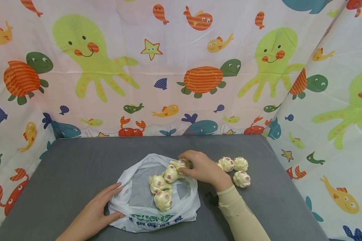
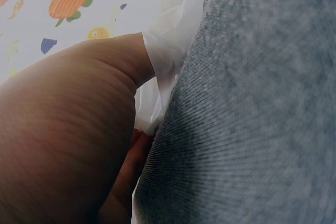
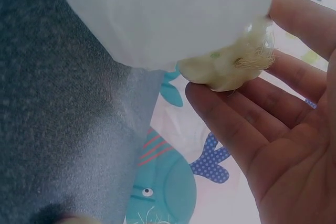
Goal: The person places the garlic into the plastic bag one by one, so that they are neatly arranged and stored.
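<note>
Head view: the right hand (image 1: pixel 203 170) pinched a garlic bulb (image 1: pixel 182 163) at the far right of the bag (image 1: pixel 125 197), the left hand (image 1: pixel 97 208) spread at its left. The slack bag risked snagging it.

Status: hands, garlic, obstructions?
Left hand touching bag at left edge. Right hand holding garlic at bag's far rim; three more inside. No obstruction visible.

Head view bright, evenly lit; wrist views dimmer, grey tabletop (image 2: pixel 262 103) softly blurred.
</note>
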Tool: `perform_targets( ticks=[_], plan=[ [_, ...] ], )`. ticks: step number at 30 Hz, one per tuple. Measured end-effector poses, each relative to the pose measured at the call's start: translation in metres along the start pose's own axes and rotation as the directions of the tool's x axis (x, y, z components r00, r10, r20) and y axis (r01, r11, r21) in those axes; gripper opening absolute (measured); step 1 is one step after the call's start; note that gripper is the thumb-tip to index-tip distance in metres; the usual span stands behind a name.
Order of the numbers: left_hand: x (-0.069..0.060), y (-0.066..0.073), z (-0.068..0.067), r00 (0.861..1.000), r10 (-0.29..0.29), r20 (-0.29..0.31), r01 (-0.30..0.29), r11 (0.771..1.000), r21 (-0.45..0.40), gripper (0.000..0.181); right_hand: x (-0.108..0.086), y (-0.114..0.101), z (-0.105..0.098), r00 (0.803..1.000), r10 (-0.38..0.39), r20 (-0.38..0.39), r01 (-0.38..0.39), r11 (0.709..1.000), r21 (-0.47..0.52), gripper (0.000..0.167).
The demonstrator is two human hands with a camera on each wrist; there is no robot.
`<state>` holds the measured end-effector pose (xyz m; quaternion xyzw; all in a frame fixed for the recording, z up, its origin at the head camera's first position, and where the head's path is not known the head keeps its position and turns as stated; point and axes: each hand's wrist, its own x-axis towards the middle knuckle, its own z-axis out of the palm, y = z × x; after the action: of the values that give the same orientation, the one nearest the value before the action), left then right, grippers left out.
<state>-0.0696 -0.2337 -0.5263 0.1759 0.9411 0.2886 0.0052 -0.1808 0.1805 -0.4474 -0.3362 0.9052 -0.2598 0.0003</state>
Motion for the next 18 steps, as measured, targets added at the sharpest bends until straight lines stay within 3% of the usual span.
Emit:
perform_targets(
  ticks=[11, 18],
  plan=[
    [-0.001, 0.001, -0.001, 1.000, -0.001, 0.004, 0.001, 1.000, -0.012, 0.085, 0.002, -0.005, 0.004, 0.999, -0.018, 0.027, 0.018, 1.000, 0.007, 0.045],
    [-0.003, -0.001, 0.002, 0.999, 0.027, -0.025, -0.027, 1.000, 0.013, 0.085, 0.004, -0.006, 0.011, 0.999, -0.041, 0.032, 0.042, 0.999, -0.028, 0.044]
  ],
)
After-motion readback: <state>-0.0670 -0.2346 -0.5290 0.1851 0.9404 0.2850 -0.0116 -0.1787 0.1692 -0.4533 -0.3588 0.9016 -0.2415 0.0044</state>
